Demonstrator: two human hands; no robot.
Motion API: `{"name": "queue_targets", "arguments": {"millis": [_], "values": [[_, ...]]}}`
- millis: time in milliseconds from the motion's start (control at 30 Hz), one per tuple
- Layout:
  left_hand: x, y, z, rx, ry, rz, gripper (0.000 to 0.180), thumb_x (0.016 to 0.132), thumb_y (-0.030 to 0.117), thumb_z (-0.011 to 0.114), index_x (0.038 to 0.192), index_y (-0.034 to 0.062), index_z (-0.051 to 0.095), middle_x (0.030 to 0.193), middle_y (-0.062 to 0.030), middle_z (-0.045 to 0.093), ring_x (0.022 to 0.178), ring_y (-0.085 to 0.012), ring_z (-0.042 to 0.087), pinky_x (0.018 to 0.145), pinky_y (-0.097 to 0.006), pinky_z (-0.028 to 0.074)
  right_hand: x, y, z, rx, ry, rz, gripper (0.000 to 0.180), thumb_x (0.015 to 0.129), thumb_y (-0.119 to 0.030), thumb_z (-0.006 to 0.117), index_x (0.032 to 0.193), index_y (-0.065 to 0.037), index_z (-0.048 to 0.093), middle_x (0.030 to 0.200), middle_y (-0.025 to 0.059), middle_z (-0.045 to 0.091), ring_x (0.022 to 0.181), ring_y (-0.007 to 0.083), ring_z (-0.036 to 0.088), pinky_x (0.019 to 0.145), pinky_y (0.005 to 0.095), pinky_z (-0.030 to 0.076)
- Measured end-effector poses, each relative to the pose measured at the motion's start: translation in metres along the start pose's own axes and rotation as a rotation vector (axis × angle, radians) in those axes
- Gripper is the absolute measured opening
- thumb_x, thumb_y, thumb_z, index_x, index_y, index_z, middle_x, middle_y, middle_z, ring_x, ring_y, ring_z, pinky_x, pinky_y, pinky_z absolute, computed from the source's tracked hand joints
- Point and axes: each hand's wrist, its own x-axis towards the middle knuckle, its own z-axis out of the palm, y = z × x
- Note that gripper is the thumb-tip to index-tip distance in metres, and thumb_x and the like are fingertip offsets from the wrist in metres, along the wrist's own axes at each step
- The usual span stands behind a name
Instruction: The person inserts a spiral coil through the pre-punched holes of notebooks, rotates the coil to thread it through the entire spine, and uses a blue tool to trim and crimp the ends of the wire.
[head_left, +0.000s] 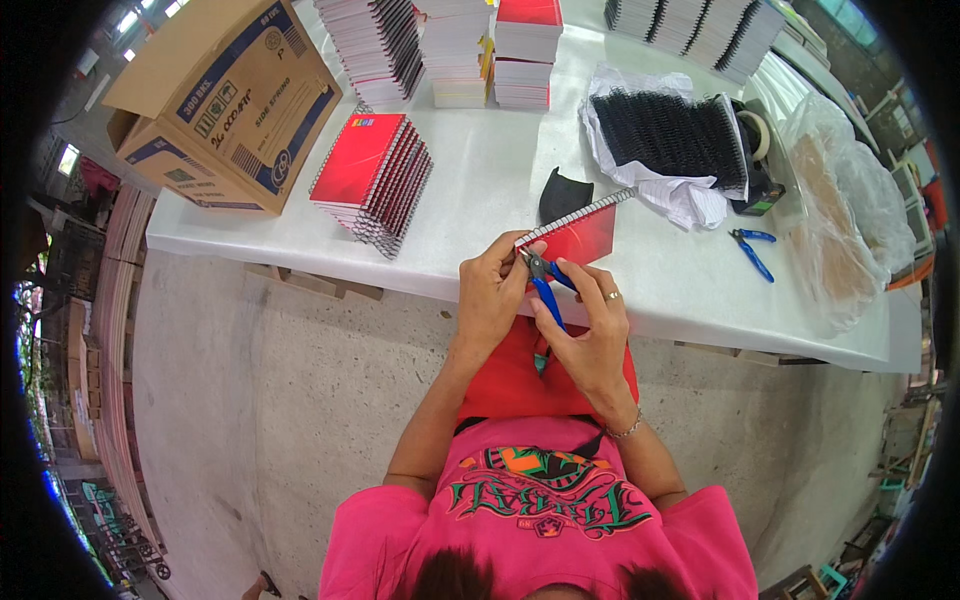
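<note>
At the table's front edge, my left hand [488,290] grips the near end of a red spiral notebook [585,238], fingers closed by the end of its coil binding. A pair of blue-handled wire cutters [546,296] is in my right hand [592,340], its metal jaws against the coil end beside my left fingertips. Whether the jaws have closed on the wire is too small to tell. Beyond the notebook lies a black curved piece [566,196]. Another pair of blue-handled cutters [752,254] rests on the table to the right.
Several red spiral notebooks [362,165] are stacked left, near a cardboard box [225,110]. Taller stacks of notebooks [527,65] line the back. Black spiral coils [665,140] lie on white paper, beside a tape roll [755,135] and a clear plastic bag [845,205].
</note>
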Motion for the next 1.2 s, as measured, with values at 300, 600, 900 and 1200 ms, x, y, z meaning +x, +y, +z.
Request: {"name": "queue_targets", "arguments": {"millis": [300,600,900,1200], "values": [[-0.005,0.0,0.003,0.09,0.051,0.081,0.024,0.093,0.002,0.054,0.114,-0.0025,0.065,0.085,-0.0112,0.074,0.071,-0.01,0.068,0.058,-0.025,0.051,0.001,-0.003,-0.005,0.091,-0.043,-0.044,0.043,0.081,-0.018,0.076,0.118,0.0,0.061,0.096,0.0136,0.064,0.08,0.0273,0.066,0.063,0.034,0.052],[-0.008,0.002,-0.001,0.229,0.127,0.236,0.022,0.093,0.01,0.062,0.112,-0.0002,0.066,0.078,-0.0079,0.07,0.063,-0.0082,0.061,0.056,-0.027,0.049,0.039,0.004,-0.048,1.241,-0.862,0.771,0.036,0.1,-0.035,0.053,0.112,-0.001,0.055,0.095,0.0106,0.062,0.071,0.0188,0.063,0.067,0.0299,0.052],[0.058,0.076,-0.108,0.098,0.606,0.314,0.024,0.097,0.02,0.064,0.108,-0.0009,0.06,0.084,-0.0039,0.066,0.075,-0.0055,0.056,0.065,-0.022,0.044,0.064,0.118,-0.09,-0.409,-0.141,-0.096,0.039,0.086,-0.023,0.073,0.118,-0.005,0.06,0.119,0.0198,0.056,0.106,0.0339,0.056,0.091,0.0428,0.045],[0.083,0.015,-0.164,0.047,0.741,0.274,0.027,0.095,0.023,0.067,0.101,-0.0002,0.055,0.09,-0.0089,0.062,0.081,-0.0107,0.053,0.072,-0.025,0.044,0.092,0.12,-0.097,-0.308,-0.048,-0.033,0.026,0.084,-0.018,0.071,0.11,-0.011,0.068,0.119,0.0164,0.059,0.111,0.034,0.055,0.096,0.0414,0.041]]}}
